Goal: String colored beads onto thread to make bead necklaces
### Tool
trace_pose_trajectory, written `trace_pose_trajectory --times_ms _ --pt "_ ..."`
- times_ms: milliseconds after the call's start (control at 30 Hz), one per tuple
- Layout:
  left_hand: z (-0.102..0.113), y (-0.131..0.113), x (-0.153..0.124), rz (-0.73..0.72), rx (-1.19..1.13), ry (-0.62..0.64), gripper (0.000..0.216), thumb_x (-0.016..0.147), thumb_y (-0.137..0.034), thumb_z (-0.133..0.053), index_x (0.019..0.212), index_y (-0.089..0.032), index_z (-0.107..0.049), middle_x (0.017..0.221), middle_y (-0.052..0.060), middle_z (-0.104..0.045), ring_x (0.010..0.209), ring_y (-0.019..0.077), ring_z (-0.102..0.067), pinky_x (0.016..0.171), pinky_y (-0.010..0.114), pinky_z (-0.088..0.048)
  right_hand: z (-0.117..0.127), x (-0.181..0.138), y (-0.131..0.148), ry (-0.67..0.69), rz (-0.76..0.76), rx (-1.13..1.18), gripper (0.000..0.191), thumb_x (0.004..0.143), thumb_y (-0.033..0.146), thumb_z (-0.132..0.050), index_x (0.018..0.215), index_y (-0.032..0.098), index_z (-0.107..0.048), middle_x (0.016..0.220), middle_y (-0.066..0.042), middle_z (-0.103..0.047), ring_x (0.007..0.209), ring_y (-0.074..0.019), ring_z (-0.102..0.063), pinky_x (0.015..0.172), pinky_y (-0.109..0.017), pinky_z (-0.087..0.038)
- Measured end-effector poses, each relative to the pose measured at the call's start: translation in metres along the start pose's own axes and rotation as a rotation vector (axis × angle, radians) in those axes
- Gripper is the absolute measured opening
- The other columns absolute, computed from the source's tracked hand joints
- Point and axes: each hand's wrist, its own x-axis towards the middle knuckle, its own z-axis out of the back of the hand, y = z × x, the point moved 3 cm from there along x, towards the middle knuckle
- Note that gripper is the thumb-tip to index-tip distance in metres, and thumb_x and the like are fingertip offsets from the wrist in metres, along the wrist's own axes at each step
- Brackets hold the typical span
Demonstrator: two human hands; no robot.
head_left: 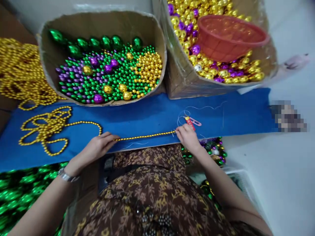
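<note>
A string of small gold beads [145, 136] is stretched nearly straight between my two hands, just above the front edge of the blue cloth. My left hand [104, 142] is closed, with thumb and fingers pinching the string. The string runs on from it to a loose looped pile of gold beads [52, 121] on the left. My right hand [188, 137] is pinched at the string's right end, where a short, thin, pale bit shows at the fingertips; its kind is unclear. Just beyond lie a small red-and-yellow packet [190, 122], a pink clip-like piece [196, 121] and clear thread [204, 107].
Behind the blue cloth [147, 114] stand a carton [164, 62] of green, purple and gold beads and another carton [180, 80] with a red basket [221, 49] on its beads. Gold strands [22, 72] hang at far left. Green beads [27, 193] lie below the table.
</note>
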Motion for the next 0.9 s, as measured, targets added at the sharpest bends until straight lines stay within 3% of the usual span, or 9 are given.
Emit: trace_pose_trajectory --times_ms 433,600,900 --pt "-0.012 0.009 -0.005 0.081 -0.026 -0.005 0.037 0.096 -0.042 -0.037 0.110 -0.021 -0.064 0.101 0.008 -0.068 0.087 0.0215 -0.067 0.077 0.031 -0.053 -0.017 -0.003 -0.001 0.058 -0.031 0.019 0.026 0.097 0.027 -0.041 0.088 0.018 -0.063 0.083 -0.009 -0.055 0.083 -0.0229 -0.053 0.078 -0.033 -0.045" --pt "-0.009 0.012 -0.005 0.171 -0.019 0.050 0.024 0.093 -0.039 -0.044 0.096 -0.020 -0.059 0.094 0.008 -0.067 0.086 0.0209 -0.065 0.078 0.031 -0.051 -0.018 -0.007 -0.004 0.040 0.012 0.025 0.028 0.097 0.029 -0.041 0.085 0.018 -0.063 0.080 -0.008 -0.054 0.082 -0.0227 -0.053 0.077 -0.033 -0.044" --pt "-0.005 0.024 -0.011 0.230 -0.036 0.122 0.020 0.091 -0.029 -0.044 0.095 -0.018 -0.061 0.094 0.008 -0.067 0.086 0.0203 -0.061 0.078 0.032 -0.047 -0.023 -0.007 -0.006 0.002 0.051 0.042 0.028 0.096 0.031 -0.042 0.085 0.018 -0.064 0.077 -0.008 -0.053 0.077 -0.0223 -0.052 0.071 -0.033 -0.043"
